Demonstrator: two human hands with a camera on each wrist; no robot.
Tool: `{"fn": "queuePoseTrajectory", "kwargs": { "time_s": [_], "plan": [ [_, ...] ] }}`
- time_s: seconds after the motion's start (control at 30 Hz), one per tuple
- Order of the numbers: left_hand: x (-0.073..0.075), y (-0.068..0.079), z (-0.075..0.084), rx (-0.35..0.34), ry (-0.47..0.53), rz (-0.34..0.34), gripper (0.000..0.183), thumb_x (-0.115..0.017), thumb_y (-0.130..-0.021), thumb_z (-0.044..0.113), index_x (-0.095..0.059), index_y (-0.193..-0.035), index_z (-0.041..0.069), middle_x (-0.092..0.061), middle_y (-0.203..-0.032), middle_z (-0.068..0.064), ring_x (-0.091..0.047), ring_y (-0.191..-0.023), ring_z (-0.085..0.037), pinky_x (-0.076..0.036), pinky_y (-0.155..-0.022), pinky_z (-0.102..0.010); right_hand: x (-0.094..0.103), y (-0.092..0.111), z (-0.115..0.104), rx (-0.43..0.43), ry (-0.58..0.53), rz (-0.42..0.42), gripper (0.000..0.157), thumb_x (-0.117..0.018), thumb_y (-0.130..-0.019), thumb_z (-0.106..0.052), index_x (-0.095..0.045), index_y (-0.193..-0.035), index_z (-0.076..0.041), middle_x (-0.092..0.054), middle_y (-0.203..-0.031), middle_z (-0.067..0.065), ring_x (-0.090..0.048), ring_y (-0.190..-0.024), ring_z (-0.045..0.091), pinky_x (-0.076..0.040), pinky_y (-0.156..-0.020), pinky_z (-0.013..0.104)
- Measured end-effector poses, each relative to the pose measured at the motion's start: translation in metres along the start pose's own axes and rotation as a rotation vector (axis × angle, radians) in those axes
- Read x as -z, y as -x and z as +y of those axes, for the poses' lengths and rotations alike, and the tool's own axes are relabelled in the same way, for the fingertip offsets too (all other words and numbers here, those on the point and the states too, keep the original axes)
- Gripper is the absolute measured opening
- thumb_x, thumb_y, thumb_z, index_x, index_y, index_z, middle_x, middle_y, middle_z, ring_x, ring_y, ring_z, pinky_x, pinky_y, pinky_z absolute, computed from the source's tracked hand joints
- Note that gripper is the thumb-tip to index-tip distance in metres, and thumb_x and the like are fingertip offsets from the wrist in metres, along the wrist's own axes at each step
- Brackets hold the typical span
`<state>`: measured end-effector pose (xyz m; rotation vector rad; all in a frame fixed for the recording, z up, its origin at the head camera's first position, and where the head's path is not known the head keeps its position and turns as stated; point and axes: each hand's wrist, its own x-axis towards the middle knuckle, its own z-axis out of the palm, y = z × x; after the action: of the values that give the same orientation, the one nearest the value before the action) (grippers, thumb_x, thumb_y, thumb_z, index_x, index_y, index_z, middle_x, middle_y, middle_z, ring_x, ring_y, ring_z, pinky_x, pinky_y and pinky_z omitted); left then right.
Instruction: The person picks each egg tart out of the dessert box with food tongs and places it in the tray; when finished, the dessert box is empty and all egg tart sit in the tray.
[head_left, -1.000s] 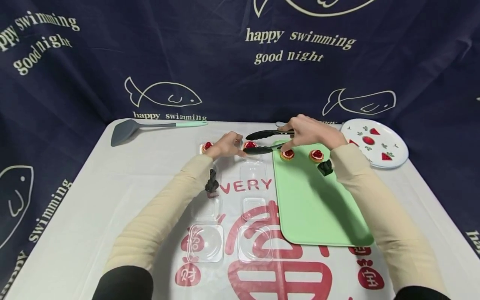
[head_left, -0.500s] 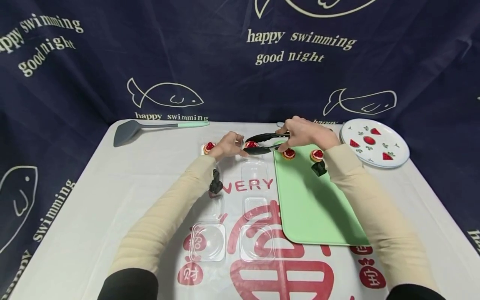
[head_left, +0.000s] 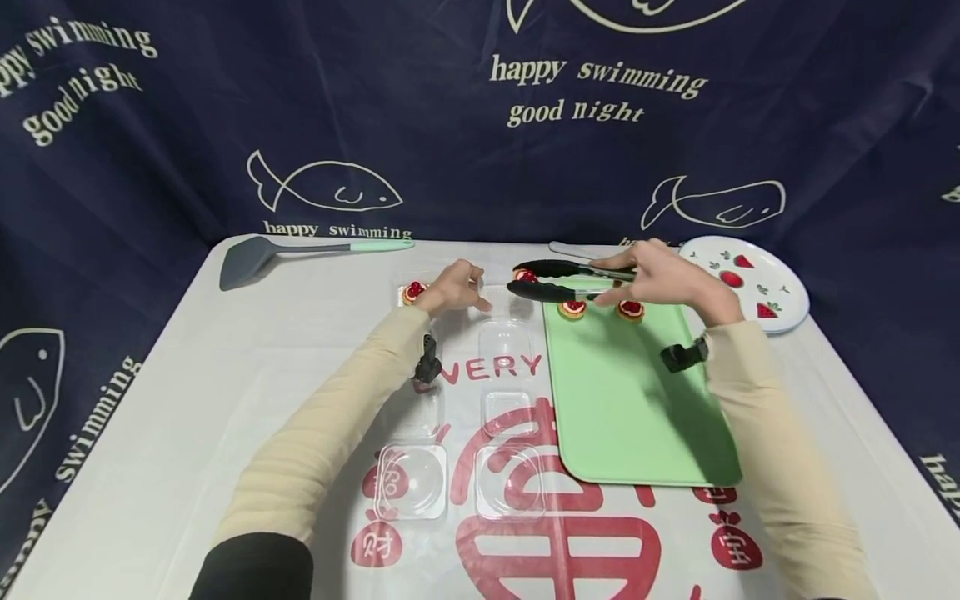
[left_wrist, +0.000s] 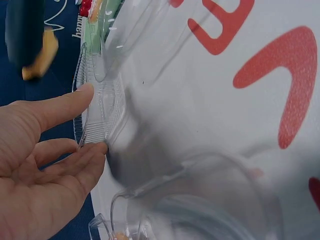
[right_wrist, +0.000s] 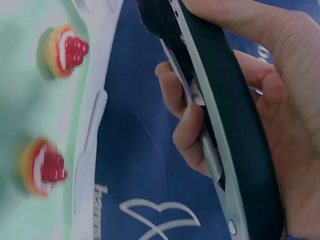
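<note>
My right hand (head_left: 660, 273) grips black tongs (head_left: 551, 268), whose tips hold a small fruit tart (head_left: 525, 275) with red topping. In the left wrist view that tart (left_wrist: 45, 55) is blurred beside the dark tong tip. My left hand (head_left: 453, 289) reaches to a clear plastic container (left_wrist: 102, 107) in the back row. Its thumb and fingertips are at the container's rim, spread apart and not curled around it. The green tray (head_left: 637, 408) lies below the right hand, with two more tarts (head_left: 572, 309) near its far edge.
Another tart (head_left: 414, 292) sits in a container left of my left hand. Several clear containers (head_left: 411, 482) stand in two columns toward the front. A grey spatula (head_left: 251, 260) lies at back left. A fruit-patterned plate (head_left: 780, 283) is at back right.
The tongs first came around the tart at the back-row container. Now my right hand has moved right, carrying the tart away from the container in the tongs. The left hand has stayed put.
</note>
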<state>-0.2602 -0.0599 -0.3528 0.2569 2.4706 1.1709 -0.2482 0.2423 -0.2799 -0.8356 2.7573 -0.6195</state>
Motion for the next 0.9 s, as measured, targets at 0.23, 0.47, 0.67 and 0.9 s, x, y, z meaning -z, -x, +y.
{"fn": "queuePoseTrajectory", "kwargs": {
  "time_s": [0.23, 0.47, 0.67, 0.9],
  "plan": [
    [0.001, 0.001, 0.002, 0.020, 0.001, 0.004, 0.071, -0.075, -0.082, 0.002, -0.041, -0.143, -0.006, -0.046, -0.146, -0.017, -0.044, -0.103, -0.023, -0.039, -0.106, -0.036, 0.001, 0.048, 0.010, 0.014, 0.037, 0.022, 0.057, -0.086, -0.072, -0.028, -0.069, -0.122, -0.005, -0.047, -0.056, -0.003, -0.011, -0.047, -0.001, -0.022, -0.041, 0.022],
    [0.000, -0.001, 0.002, 0.014, -0.016, 0.006, 0.069, -0.076, -0.082, 0.003, -0.043, -0.142, -0.007, -0.048, -0.144, -0.018, -0.045, -0.103, -0.022, -0.039, -0.107, -0.035, -0.010, 0.087, 0.018, 0.025, 0.014, 0.000, 0.058, -0.086, -0.072, -0.028, -0.068, -0.121, -0.002, -0.066, -0.077, 0.001, -0.012, -0.047, -0.004, -0.025, -0.039, 0.021],
    [0.001, -0.001, 0.002, 0.028, 0.005, -0.002, 0.073, -0.075, -0.083, 0.003, -0.039, -0.145, -0.006, -0.056, -0.126, -0.020, -0.040, -0.077, -0.017, -0.039, -0.093, -0.030, -0.018, 0.107, 0.019, -0.002, 0.040, -0.002, 0.059, -0.087, -0.070, -0.028, -0.069, -0.120, -0.002, -0.072, -0.097, 0.008, -0.014, -0.045, -0.005, -0.029, -0.039, 0.021],
    [0.000, -0.002, 0.002, 0.024, -0.009, -0.009, 0.073, -0.075, -0.083, 0.004, -0.039, -0.145, -0.006, -0.055, -0.123, -0.019, -0.040, -0.077, -0.017, -0.039, -0.089, -0.030, -0.025, 0.113, 0.018, -0.001, 0.035, 0.001, 0.057, -0.087, -0.071, -0.026, -0.069, -0.120, -0.003, -0.072, -0.098, 0.008, -0.014, -0.044, -0.006, -0.030, -0.041, 0.020]
  ]
}}
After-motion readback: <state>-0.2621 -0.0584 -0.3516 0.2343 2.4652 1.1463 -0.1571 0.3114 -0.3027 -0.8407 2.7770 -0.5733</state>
